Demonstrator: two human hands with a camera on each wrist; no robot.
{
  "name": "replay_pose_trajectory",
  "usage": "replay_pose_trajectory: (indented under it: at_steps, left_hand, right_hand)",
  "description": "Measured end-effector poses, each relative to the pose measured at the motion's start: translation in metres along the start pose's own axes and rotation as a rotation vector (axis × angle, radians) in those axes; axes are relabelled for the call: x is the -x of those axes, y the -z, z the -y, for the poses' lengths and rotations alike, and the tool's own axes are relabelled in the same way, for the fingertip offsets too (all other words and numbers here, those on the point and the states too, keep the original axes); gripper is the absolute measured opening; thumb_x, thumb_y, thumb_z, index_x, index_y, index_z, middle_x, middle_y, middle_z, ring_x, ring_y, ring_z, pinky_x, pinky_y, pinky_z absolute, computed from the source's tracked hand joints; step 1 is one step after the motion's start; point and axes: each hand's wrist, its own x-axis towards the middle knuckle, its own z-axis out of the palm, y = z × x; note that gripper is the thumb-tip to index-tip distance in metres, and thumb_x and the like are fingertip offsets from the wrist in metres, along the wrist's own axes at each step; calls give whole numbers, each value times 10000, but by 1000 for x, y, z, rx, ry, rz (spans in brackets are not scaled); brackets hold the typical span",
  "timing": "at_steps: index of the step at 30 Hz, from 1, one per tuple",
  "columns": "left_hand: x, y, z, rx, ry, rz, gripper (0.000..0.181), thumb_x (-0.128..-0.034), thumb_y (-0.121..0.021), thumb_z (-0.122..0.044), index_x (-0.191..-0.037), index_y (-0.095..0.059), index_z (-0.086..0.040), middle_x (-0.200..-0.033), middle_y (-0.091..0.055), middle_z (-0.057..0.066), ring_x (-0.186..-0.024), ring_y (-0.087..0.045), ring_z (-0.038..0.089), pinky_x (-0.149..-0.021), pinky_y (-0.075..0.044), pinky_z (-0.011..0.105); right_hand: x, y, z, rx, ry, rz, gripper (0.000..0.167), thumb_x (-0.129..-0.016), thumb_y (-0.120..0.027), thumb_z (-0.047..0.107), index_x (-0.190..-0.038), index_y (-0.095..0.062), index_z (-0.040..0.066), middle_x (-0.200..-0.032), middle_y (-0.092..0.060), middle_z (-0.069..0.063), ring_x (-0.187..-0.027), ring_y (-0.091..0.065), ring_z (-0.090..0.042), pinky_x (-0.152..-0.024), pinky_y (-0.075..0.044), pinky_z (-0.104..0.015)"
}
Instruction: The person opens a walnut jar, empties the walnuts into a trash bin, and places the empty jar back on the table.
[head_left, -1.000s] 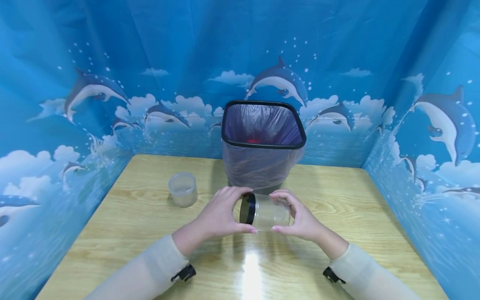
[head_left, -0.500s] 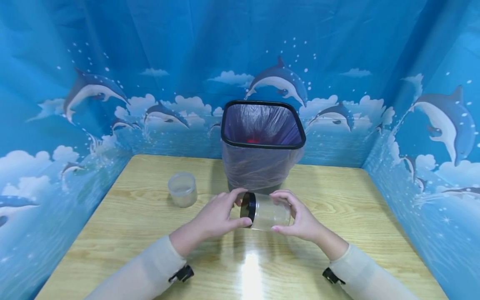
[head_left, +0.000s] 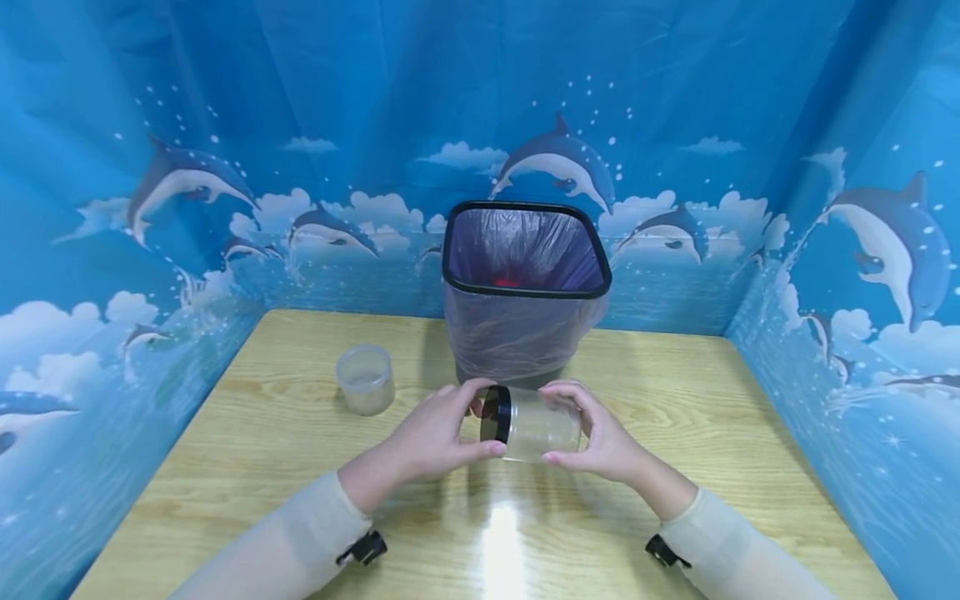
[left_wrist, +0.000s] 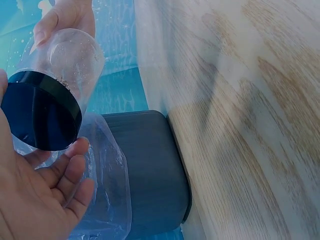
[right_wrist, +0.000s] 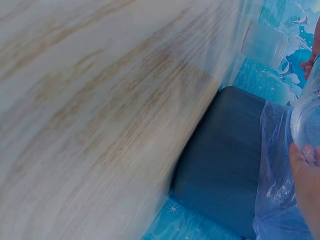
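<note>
Held sideways between both hands is a clear plastic jar (head_left: 543,425) with a black screw lid (head_left: 497,415) facing left. My left hand (head_left: 431,429) grips the lid, thumb on the near side and fingers on the far side. In the left wrist view, fingertips touch the edge of the black lid (left_wrist: 42,110). My right hand (head_left: 600,433) holds the jar's base end between thumb and fingers. Small specks show inside the clear jar (left_wrist: 75,60) in the left wrist view. The right wrist view catches only part of the jar (right_wrist: 307,120) and the right hand (right_wrist: 307,185).
A dark bin (head_left: 525,293) lined with a thin purplish bag stands just behind the jar, something red inside. To the left, a small translucent plastic tub (head_left: 366,380) sits on the wood-grain table (head_left: 660,392). A blue dolphin-print curtain (head_left: 360,108) surrounds the table.
My left hand has shifted slightly left along the lid, its thumb drawing back from the jar body to the lid's edge. The right hand and the jar have hardly moved.
</note>
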Motion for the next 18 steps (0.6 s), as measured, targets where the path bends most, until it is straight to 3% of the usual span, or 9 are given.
replay_pose_trajectory:
  at_steps: [7,15,18]
  left_hand:
    - [1,0,2,1,-48,-8,972,-814,-624,-750,-1569,-319,-219,-1318,-582,-30,-1159,-545,187,-1053,-399,475]
    - [1,1,3,10,-177,-76,853,-846,-669,-662,-1530,-383,-241,-1494,-445,-62,-1345,-417,159,-1117,-338,484]
    - [1,2,3,11,-198,-101,845,-847,-679,-647,-1524,-384,-236,-1509,-431,-58,-1374,-393,162,-1143,-307,475]
  right_hand:
    - [0,1,0,20,-8,3,776,-754,-821,-75,-1415,-419,-14,-1380,-466,-186,-1308,-467,-130,-1129,-335,-234]
    - [0,0,2,23,-49,7,774,-753,-834,-46,-1411,-428,-4,-1392,-464,-177,-1319,-458,-138,-1133,-338,-252]
    - [0,0,2,22,-56,5,776,-750,-835,-49,-1410,-429,2,-1391,-463,-168,-1318,-458,-134,-1131,-339,-249]
